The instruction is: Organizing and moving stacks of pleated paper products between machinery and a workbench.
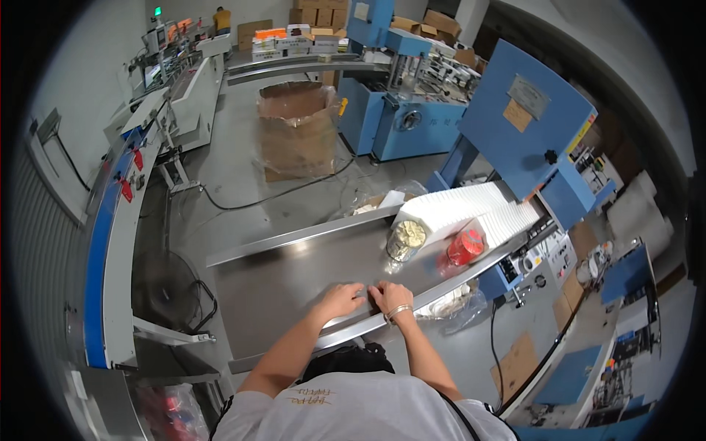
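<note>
Both my hands are close together over the near side of a steel tray-like table (272, 283). My left hand (342, 300) points to the right, its fingers bent and drawn together. My right hand (391, 298), with a bracelet at the wrist, has curled fingers facing the left hand. Whatever lies between the fingertips is too small to make out. Beyond them, to the right, stand a gold-coloured stack (406, 241) and a red stack (465, 248), each at the near end of a long white row of stacked pieces (460, 209).
A blue machine (526, 110) rises at the right end of the table. Raised metal rims (294, 244) border the table. Farther off are a large plastic-lined carton (296, 136), another blue machine (419, 121), and a conveyor with a blue edge (99, 272) at left. Cables cross the floor.
</note>
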The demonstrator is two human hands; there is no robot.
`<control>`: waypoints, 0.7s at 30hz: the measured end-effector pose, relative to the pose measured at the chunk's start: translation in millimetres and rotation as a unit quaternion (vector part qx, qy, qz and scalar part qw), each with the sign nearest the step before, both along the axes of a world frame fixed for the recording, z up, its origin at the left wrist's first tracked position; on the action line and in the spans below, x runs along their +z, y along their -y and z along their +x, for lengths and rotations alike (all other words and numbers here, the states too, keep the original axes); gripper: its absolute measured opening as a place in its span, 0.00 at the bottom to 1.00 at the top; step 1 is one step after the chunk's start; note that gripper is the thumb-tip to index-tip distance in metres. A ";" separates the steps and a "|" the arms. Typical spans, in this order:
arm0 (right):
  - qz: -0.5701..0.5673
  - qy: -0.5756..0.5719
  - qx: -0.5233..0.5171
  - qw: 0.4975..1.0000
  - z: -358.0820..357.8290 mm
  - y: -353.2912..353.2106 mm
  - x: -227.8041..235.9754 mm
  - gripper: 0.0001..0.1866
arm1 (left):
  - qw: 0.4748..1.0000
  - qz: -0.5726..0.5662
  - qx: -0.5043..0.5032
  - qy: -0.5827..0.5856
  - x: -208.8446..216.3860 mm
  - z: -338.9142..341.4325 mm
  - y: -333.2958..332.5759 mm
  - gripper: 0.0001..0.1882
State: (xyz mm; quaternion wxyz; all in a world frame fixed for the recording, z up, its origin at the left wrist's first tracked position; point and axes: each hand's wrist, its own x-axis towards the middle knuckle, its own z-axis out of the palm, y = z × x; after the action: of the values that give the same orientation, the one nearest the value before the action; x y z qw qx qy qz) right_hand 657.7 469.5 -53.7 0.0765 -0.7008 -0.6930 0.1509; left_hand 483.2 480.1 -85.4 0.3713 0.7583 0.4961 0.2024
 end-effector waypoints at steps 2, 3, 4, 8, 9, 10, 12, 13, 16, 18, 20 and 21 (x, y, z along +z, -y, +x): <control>0.002 -0.002 0.000 1.000 -1.1 1.4 2.0 0.21 | 1.000 0.008 0.004 0.013 -4.9 -0.6 -1.1 0.22; -0.001 -0.001 -0.001 1.000 -0.4 1.7 0.7 0.21 | 1.000 0.013 -0.001 0.015 -10.6 -0.4 -1.9 0.23; -0.002 -0.001 -0.001 1.000 -0.2 2.2 -0.2 0.21 | 1.000 0.018 -0.008 0.013 -10.5 -0.8 -2.6 0.23; -0.002 -0.003 0.002 1.000 0.6 2.9 -3.3 0.20 | 0.999 -0.047 -0.012 0.000 3.8 -1.0 -0.9 0.23; 0.000 -0.005 0.001 1.000 0.9 1.8 -4.3 0.20 | 0.999 -0.045 -0.012 0.000 3.8 -0.4 -2.9 0.23; 0.001 -0.006 0.003 1.000 0.3 2.6 -4.2 0.20 | 0.999 -0.042 -0.011 0.004 2.5 -1.2 -2.2 0.23; 0.003 -0.009 0.002 1.000 0.8 1.9 -4.6 0.20 | 0.999 -0.041 -0.010 0.006 1.6 -1.9 -2.2 0.23; 0.003 -0.011 0.001 1.000 1.4 1.8 -4.3 0.20 | 0.999 -0.050 -0.004 0.018 2.5 -1.2 -3.0 0.24; 0.001 -0.017 -0.004 1.000 2.7 1.7 -3.7 0.20 | 0.998 -0.039 0.007 0.047 -9.4 -0.7 -4.3 0.24; 0.005 -0.019 -0.001 1.000 2.5 0.8 -5.2 0.19 | 0.998 -0.017 0.013 0.063 -20.0 -1.6 -7.2 0.24; 0.007 -0.020 0.003 1.000 3.2 0.5 -7.0 0.19 | 0.994 -0.046 0.012 0.100 -19.7 -1.3 -7.8 0.23; 0.007 -0.018 0.003 1.000 3.3 -0.1 -7.4 0.19 | 0.994 -0.047 0.014 0.098 -18.8 -1.3 -8.0 0.23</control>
State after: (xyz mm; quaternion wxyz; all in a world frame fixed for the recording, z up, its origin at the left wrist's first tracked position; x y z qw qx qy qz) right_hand 661.0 469.6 -61.2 0.0937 -0.6950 -0.6950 0.1585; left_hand 481.8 488.1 -104.2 0.4511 0.7092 0.4768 0.2575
